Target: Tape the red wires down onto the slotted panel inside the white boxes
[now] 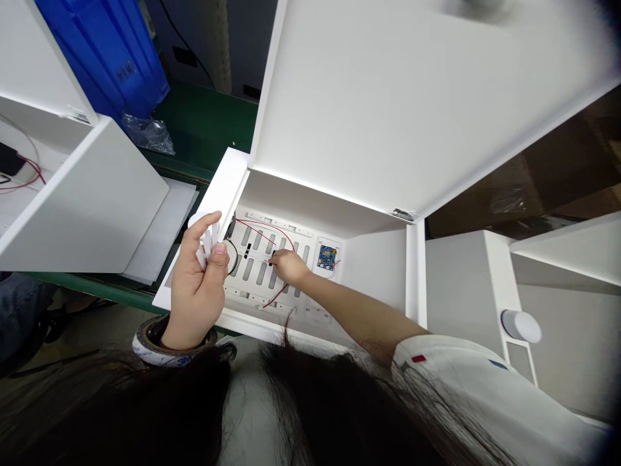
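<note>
A white box-shaped housing [233,175] lies open in front of me, its lid [388,97] raised. Inside is a slotted white panel [257,265] with a red wire [264,230] across it and a small blue circuit board [327,255] at its right. My right hand [288,265] reaches into the housing, fingers pinched on the panel at the red wire. My left hand [198,285] hovers over the housing's left edge, closed on several small white strips [206,243]. A roll of tape [167,346] sits round my left wrist.
Another open white housing [82,200] with red and black wires stands at the left on a green belt [204,123]. Blue bins [107,52] are at the back left. More white housings [485,285] stand at the right. My hair hangs across the bottom.
</note>
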`<state>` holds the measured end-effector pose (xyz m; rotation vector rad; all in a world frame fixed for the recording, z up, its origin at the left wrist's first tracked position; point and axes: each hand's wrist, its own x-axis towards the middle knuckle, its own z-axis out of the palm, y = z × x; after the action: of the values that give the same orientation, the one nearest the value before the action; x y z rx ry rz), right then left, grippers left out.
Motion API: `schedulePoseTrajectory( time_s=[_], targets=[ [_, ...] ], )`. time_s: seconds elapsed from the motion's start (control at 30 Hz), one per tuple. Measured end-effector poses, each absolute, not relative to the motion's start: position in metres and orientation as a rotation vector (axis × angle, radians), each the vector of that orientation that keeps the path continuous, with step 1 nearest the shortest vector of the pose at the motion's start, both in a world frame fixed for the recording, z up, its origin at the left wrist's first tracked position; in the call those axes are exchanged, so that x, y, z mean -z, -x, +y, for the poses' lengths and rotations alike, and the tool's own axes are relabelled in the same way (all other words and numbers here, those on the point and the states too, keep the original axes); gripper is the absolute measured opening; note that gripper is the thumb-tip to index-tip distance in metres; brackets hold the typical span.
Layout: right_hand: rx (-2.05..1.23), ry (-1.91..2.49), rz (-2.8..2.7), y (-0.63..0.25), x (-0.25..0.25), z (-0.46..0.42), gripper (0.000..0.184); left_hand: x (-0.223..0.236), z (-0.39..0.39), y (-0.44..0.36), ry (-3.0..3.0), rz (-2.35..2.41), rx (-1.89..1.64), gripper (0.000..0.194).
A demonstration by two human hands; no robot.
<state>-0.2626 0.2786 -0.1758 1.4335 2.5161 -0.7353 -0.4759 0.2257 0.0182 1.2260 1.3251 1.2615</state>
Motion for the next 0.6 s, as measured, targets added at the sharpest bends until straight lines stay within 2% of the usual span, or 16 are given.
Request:
schedulePoseTrajectory(
  time_s=[0.2,0.6],
  targets=[
    [0.857,-1.559,2.613,0.259,0.185,0.279,0.033,-0.016,0.226,0.476,-1.233,1.316,-1.269,0.042],
    [0.792,-1.445,2.512,0.258,0.194,0.273,0.035,-0.019,0.226,0.476,-1.236,1.334,-1.256,0.042]
  ],
)
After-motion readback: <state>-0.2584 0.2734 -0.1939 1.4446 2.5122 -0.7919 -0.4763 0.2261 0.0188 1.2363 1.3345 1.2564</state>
